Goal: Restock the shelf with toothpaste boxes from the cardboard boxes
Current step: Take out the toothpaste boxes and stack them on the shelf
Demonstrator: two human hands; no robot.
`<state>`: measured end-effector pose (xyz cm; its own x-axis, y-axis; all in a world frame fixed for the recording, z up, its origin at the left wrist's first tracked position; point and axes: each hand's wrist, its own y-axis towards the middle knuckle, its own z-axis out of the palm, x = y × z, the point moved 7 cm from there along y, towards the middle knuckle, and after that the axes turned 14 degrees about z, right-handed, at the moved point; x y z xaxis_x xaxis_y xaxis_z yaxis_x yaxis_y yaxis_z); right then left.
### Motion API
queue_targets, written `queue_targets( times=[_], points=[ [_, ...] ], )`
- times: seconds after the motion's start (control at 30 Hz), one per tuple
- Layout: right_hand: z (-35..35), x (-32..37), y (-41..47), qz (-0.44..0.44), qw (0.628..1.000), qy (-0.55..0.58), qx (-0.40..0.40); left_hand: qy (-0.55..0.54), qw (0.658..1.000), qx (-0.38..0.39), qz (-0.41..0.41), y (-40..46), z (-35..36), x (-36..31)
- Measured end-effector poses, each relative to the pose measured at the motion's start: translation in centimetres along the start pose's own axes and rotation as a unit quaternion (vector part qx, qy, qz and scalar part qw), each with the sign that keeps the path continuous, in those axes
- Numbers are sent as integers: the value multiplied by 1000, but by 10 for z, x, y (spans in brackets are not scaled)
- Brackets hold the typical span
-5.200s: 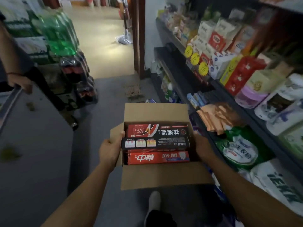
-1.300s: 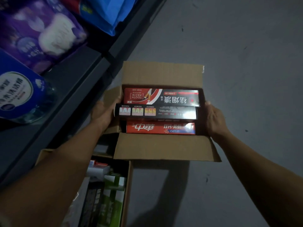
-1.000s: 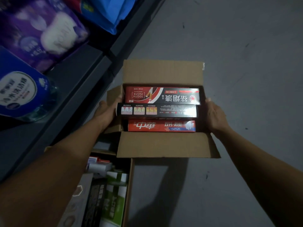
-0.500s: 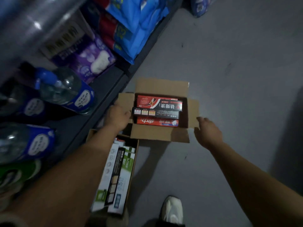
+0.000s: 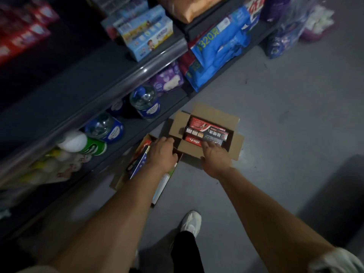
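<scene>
An open cardboard box stands on the grey floor beside the lowest shelf. Red and black toothpaste boxes lie flat in it. My right hand reaches over its near wall, fingertips touching the toothpaste boxes. A second cardboard box sits nearer to me against the shelf base, holding more toothpaste boxes on edge. My left hand hovers over this second box, next to the first box's left flap, its fingers bent down and holding nothing that I can see. The dark shelf board above has a bare stretch.
Blue-labelled water bottles and a green bottle lie on the lowest shelf. Blue packs, a tissue pack and blurred red boxes fill the shelves. My white shoe stands on open grey floor to the right.
The box I carried in both hands now stands on the floor and both hands have let go. My right hand has moved onto the toothpaste boxes and my left over the nearer box.
</scene>
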<state>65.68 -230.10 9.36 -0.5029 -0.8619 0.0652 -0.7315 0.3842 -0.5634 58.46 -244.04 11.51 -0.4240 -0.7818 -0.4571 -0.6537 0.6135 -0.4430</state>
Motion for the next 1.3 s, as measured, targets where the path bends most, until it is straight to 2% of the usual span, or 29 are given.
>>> queue_targets(
  times=[0.2,0.43,0.57,0.73,0.83,0.97,1.17,1.3],
  points=[
    [-30,44,-28,-38,999,-16,-10,14,1000,0,14,-44,-25,5],
    [-31,91,-50,-40,999,-7,-1,7,1000,6,23,-74,-43,46],
    [-23,111,-56,-11,1000,5,-11,-3,999,15,28,-74,-51,72],
    [12,120,-42,64,996,54,-18,-1,997,49,63,-54,-43,107],
    [47,120,-33,98,991,88,-15,20,995,66,73,-46,-25,140],
    [103,118,-23,119,988,99,3,29,994,95,45,-44,20,187],
    [159,106,17,112,989,94,-22,-18,998,60,-13,-40,90,247],
    [180,98,45,108,989,79,-60,-36,998,39,-21,-37,140,278]
  ],
)
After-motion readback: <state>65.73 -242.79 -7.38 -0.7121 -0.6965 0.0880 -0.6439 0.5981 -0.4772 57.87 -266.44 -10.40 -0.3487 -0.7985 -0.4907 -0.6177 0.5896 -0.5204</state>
